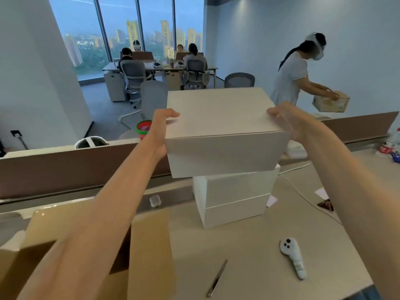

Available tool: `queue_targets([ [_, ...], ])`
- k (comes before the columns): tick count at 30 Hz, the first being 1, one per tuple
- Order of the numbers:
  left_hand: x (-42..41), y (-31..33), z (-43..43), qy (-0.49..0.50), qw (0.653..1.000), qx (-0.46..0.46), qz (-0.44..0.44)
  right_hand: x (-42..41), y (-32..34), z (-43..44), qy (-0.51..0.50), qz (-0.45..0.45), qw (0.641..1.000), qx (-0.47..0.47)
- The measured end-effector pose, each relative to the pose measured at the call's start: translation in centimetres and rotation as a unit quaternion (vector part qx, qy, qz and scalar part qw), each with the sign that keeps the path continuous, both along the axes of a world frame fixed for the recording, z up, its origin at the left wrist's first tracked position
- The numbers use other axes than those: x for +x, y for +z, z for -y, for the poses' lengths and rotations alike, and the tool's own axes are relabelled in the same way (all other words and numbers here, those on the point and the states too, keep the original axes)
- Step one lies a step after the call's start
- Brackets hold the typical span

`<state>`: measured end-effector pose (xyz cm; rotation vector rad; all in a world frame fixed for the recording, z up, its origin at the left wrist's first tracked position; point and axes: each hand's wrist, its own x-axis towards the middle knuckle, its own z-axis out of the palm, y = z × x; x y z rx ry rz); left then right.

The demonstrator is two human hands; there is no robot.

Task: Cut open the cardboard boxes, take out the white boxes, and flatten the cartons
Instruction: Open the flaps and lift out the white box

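Head view. Large white rectangular cardboard box (223,131) held up between both hands, above a stack of white boxes (233,198) standing on the beige desk (249,245). Left hand (161,128) presses flat on the left end, thumb hooked over the top edge; right hand (287,120) does the same on the right end. Both hands clamped on the box by inward squeeze, fingers not curled under. Probably the only workable hold for a box this wide, and it leaves the underside free for setting down squarely. The held box sits offset to the left of the stack; whether it touches the stack top cannot be told.

Open brown corrugated carton (91,245) at lower left, under the left forearm, flaps up, not yet flattened; likely kept close so each lift is short.

Count: white boxes, one held; the stack shows a seam, so likely two, three in all. Brown cartons on the desk: one. Slim metal cutting blade (217,278) lying loose on the desk: one. White handheld controller (292,256): one.
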<state>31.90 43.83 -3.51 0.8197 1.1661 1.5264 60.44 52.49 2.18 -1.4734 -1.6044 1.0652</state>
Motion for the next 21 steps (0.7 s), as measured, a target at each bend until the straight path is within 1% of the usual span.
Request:
queue_targets([
  [2,2.8,-0.8,-1.5,0.012,1.0,-0.009,0.013,1.7,-0.2,-2.5,0.02,-0.02,0.999,-0.031],
  [6,6.1,-3.3,-4.9,0.027,0.999,-0.032,0.029,3.9,-1.2,-7.6,0.029,-0.007,0.998,-0.059],
  [9,7.6,-4.4,-6.7,0.019,0.998,-0.042,0.042,4.7,-2.6,-10.6,0.035,-0.015,0.995,-0.093],
  [14,8.6,-4.9,-8.8,0.033,0.996,-0.076,0.023,5.3,-4.7,-13.6,0.044,0.012,0.991,-0.126],
  [16,8.8,-4.9,-9.5,0.033,0.995,-0.092,0.02,5.3,-5.4,-14.5,0.044,0.012,0.99,-0.137],
  [21,8.7,-5.5,-10.7,0.044,0.995,-0.095,0.003,5.3,-6.8,-16.0,0.05,-0.004,0.985,-0.164],
])
